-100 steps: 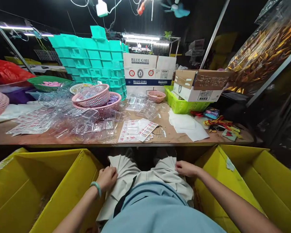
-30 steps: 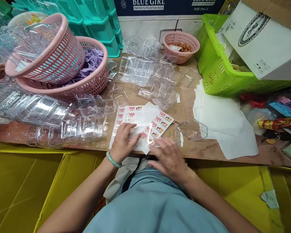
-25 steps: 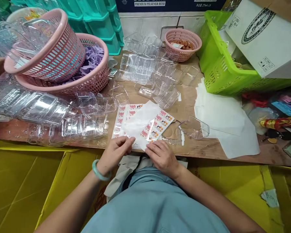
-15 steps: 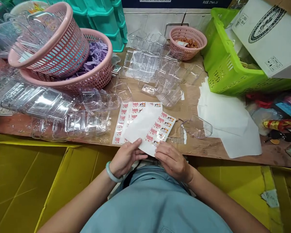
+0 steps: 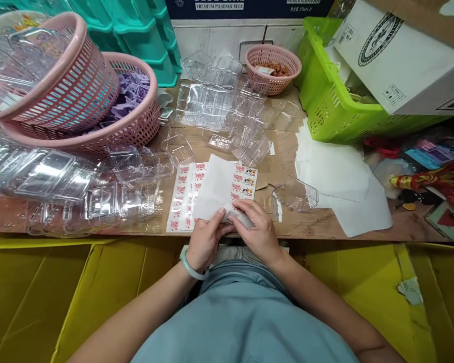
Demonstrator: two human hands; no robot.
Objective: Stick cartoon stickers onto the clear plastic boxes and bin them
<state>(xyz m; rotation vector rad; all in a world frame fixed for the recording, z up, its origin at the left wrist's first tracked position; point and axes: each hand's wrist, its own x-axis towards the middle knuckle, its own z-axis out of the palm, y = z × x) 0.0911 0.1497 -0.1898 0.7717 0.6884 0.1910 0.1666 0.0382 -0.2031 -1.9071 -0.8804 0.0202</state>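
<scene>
Cardboard lines part of the wooden bench (image 5: 318, 226) in front of you, and yellow cartons (image 5: 348, 287) stand below its edge on both sides. At your left, two pink baskets (image 5: 151, 112) sit one upon the other behind a bank of clear plastic trays (image 5: 49, 171). At your right, a green crate (image 5: 327, 113) stands behind loose white papers (image 5: 333, 174).

Position of the work: the white sheet (image 5: 216, 184) lies at bench centre, blank side up, over printed sticker sheets (image 5: 179, 199).

Key relation: the sheet extends away from your fingers, its long axis running roughly straight out from your body. Both hands are at its near end; neither reaches the far end.

Finger state: your left hand (image 5: 205, 241) has its thumb on top of the near edge, fingers tucked below, pinching the sheet. Your right hand (image 5: 258, 231) clamps the near right corner between thumb and fingers, where the paper curls upward. The fingertips of the two hands are just beside each other.
</scene>
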